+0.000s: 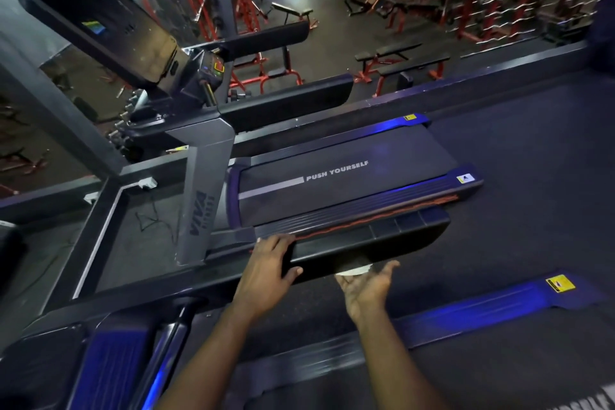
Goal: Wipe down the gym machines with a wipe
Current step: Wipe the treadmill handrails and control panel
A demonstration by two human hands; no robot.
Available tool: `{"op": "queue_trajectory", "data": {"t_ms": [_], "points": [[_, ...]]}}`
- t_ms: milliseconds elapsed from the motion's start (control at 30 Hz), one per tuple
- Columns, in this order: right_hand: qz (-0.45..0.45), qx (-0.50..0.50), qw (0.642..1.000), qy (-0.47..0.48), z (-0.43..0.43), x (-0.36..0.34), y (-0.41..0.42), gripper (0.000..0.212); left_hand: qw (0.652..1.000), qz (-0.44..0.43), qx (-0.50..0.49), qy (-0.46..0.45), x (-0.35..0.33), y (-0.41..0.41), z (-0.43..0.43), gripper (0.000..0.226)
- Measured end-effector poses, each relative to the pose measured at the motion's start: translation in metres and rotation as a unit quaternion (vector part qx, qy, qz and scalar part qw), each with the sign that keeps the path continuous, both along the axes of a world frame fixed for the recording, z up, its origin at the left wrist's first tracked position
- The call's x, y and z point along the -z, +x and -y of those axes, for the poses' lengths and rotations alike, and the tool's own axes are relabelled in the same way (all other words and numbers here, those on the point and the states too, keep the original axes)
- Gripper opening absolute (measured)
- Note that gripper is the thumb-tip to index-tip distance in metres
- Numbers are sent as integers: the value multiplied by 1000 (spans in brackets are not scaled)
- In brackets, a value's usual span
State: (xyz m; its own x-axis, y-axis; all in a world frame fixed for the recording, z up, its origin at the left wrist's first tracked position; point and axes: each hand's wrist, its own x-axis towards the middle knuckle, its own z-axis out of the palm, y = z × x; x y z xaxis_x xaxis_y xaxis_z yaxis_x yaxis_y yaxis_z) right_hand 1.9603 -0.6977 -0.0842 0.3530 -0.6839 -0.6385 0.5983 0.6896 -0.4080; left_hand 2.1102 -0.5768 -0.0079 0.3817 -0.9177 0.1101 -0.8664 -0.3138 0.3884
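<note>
Treadmill (332,183): heavy, rigid and floor-standing; judged not to shift under wiping pressure. Side handrail (382,245): a stiff black bar, judged smooth and firm enough to be braced against. Left hand (269,263): laid over the handrail's near end, fingers across the top and thumb set against the near face, so the bar is clasped. Right hand (366,286): turned palm up beneath the handrail, thumb spread, fingertips hidden. Wipe (354,269): white, judged light, limp and probably damp; pressed between that palm and the bar's underside, and best kept bunched flat under the fingers.
</note>
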Motion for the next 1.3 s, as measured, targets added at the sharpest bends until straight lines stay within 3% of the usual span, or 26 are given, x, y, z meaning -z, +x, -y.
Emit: {"op": "queue_trajectory", "data": {"t_ms": [67, 133, 200, 333, 433, 600, 733, 933, 1133, 1200, 1300], "points": [[-39, 13, 999, 4, -7, 12, -1, 101, 1000, 1, -20, 1, -1, 9, -13, 62], [-62, 69, 996, 9, -8, 9, 3, 91, 1000, -1, -29, 5, -1, 15, -24, 64], [-30, 85, 996, -1, -13, -4, 16, 86, 999, 5, -34, 3, -1, 21, -39, 66], [-32, -40, 999, 4, -61, -5, 51, 97, 999, 1, -51, -3, 1, 34, -61, 69], [-40, -52, 998, -6, -81, 1, 55, 122, 997, -4, -75, -8, 4, 48, -78, 69], [-21, 20, 999, 17, -87, -4, 81, 92, 994, 3, -107, -12, 4, 64, -107, 70], [20, -87, 995, 45, -137, -9, 115, 98, 993, 1, -114, -12, 8, 74, -130, 74], [25, -35, 997, 61, -151, -4, 134, 90, 989, -24, -144, -29, 13, 78, -155, 77], [52, -109, 990, 78, -172, -2, 154, 98, 983, -31, -170, -58, 16, 77, -165, 71], [41, -117, 991, 52, -170, 1, 147, 84, 983, -17, -172, -57, 17, 75, -163, 68], [-60, -146, 987, 26, -172, -2, 133, 40, 983, -16, -171, -61, 14, 72, -164, 65]]}}
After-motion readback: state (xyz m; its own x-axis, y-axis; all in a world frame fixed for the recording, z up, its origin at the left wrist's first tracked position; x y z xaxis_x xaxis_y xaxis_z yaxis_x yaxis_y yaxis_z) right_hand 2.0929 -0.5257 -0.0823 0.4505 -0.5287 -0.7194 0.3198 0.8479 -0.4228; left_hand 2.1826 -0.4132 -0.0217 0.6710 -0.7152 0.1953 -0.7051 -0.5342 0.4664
